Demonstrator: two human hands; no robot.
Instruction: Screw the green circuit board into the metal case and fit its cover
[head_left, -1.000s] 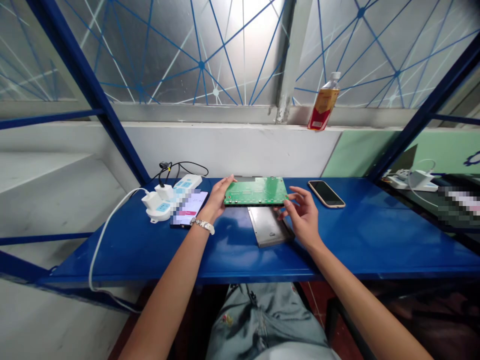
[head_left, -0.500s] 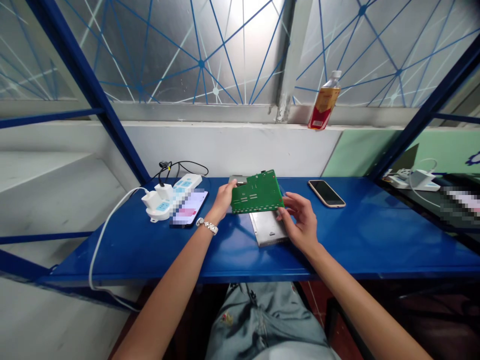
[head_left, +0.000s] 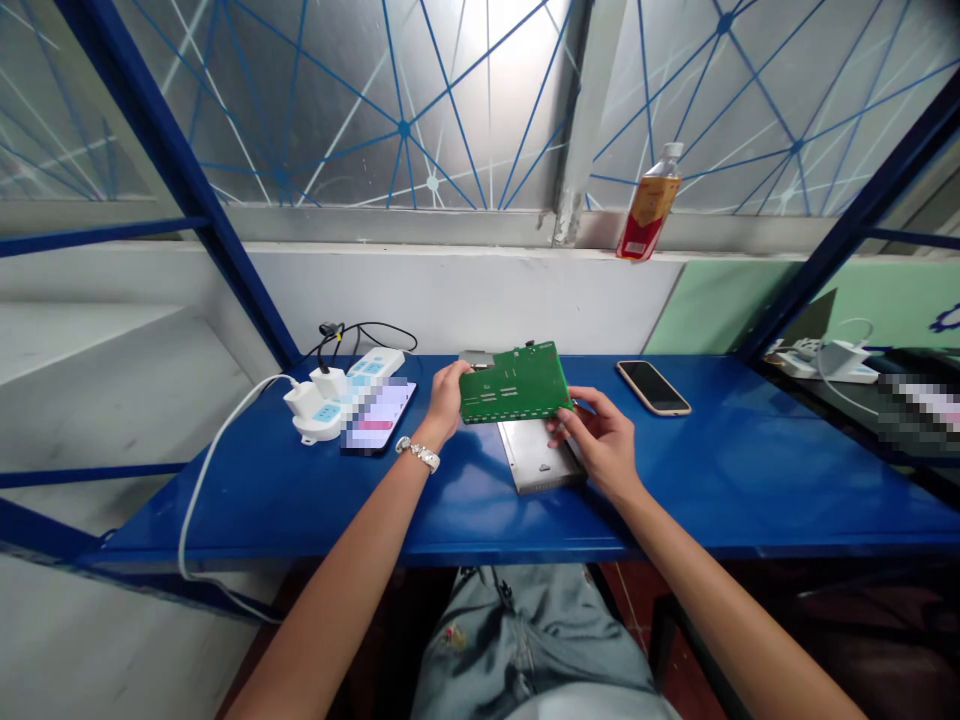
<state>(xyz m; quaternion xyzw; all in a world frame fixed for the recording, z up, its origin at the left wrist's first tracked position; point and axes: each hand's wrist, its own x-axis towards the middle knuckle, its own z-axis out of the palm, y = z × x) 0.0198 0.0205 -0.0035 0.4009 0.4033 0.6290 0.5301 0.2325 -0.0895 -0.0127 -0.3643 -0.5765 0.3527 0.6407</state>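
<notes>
A green circuit board point(head_left: 514, 388) is held up above the table, tilted so that one broad face points toward me. My left hand point(head_left: 448, 398) grips its left edge, with a beaded bracelet on the wrist. At the lower right corner of the board, my right hand point(head_left: 600, 435) pinches it between thumb and fingers. Below the board lies a flat silver metal case point(head_left: 541, 462), partly covered by the board and my right hand. A grey metallic piece point(head_left: 475, 357) shows behind the board's upper left edge; I cannot tell whether it is attached.
On the blue table point(head_left: 720, 480), a white power strip point(head_left: 324, 415) with plugs and cables stands left, beside a lit phone point(head_left: 379, 420). A dark-screened phone point(head_left: 652, 387) lies right of my hands. A drink bottle point(head_left: 649, 205) stands on the window ledge.
The circuit board has turned slightly, its right side shifting a little to the right. My right hand now pinches its corner more closely. The metal case has stayed about where it was.
</notes>
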